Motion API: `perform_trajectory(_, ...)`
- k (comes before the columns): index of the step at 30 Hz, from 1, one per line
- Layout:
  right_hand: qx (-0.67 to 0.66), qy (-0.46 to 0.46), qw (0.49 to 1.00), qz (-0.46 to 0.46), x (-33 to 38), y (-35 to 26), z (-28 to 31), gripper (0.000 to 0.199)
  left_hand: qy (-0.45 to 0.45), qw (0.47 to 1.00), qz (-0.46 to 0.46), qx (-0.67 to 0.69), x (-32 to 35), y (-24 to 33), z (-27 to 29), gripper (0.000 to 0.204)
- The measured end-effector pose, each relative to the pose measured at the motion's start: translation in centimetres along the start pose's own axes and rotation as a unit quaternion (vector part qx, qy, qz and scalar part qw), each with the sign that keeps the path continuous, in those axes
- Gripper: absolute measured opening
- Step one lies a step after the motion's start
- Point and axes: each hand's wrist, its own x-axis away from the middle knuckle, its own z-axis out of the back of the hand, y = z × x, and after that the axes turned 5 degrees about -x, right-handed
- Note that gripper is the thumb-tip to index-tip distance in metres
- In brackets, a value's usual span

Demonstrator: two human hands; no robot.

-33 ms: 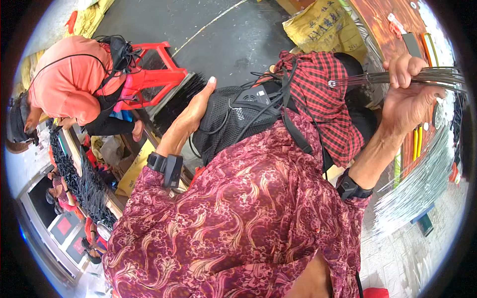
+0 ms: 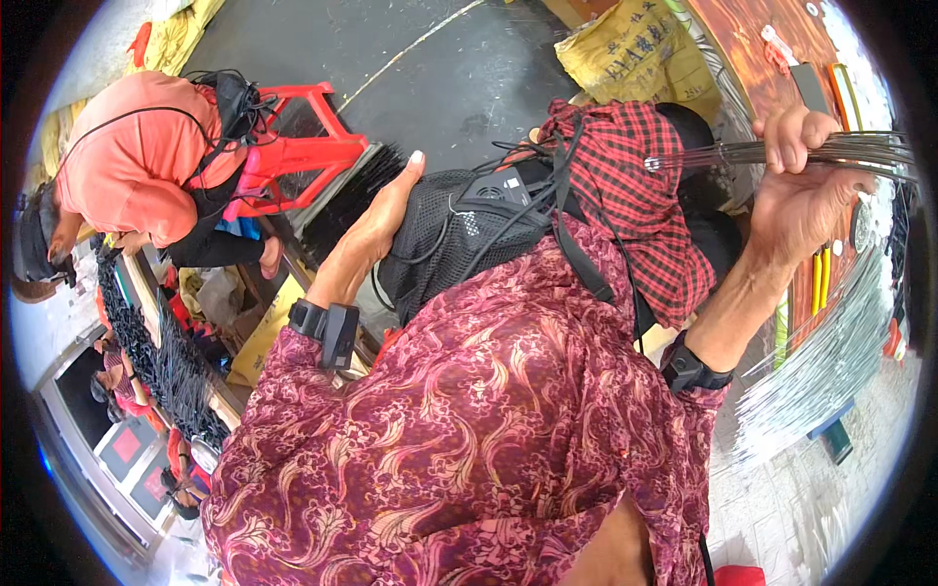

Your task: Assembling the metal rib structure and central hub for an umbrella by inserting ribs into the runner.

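Note:
My right hand is closed around a bundle of thin dark wires, palm up, at the right. The wires run sideways from the right edge toward my checked cloth, their left ends gathered near a small whitish tip. My left hand is beside the black mesh bag at my waist, one digit stretched straight. Its other fingers are hidden. Just left of it is a mass of black bristle-like strands. A red and black checked cloth covers my lap.
A person in an orange top bends over by a red plastic stool at the left. At the right, pale wires fan out below a reddish wooden table. A yellow sack stands at the back. Dark strands fill a trough at the left.

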Motion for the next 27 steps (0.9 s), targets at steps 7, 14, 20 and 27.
perform_trajectory(7, -0.001, 0.014, 1.0, 0.017, 1.0, -0.5, 0.4, 0.066, -0.039, 0.992, -0.001, -0.119, -0.7, 2.9, -2.7, 0.074)
perform_trajectory(14, -0.017, 0.016, 0.999, 0.04, 1.7, -0.7, 1.1, 0.067, -0.137, 0.946, -0.021, -0.291, -2.6, 6.0, -7.2, 0.077)
perform_trajectory(20, -0.026, 0.03, 0.998, 0.054, 1.7, -0.7, 2.0, 0.069, -0.137, 0.943, -0.001, -0.304, -4.3, 5.7, -6.7, 0.082)
perform_trajectory(27, -0.033, 0.014, 0.998, 0.049, 1.6, -0.6, 2.3, 0.069, -0.122, 0.948, 0.01, -0.295, -2.5, 6.2, -7.0, 0.083)
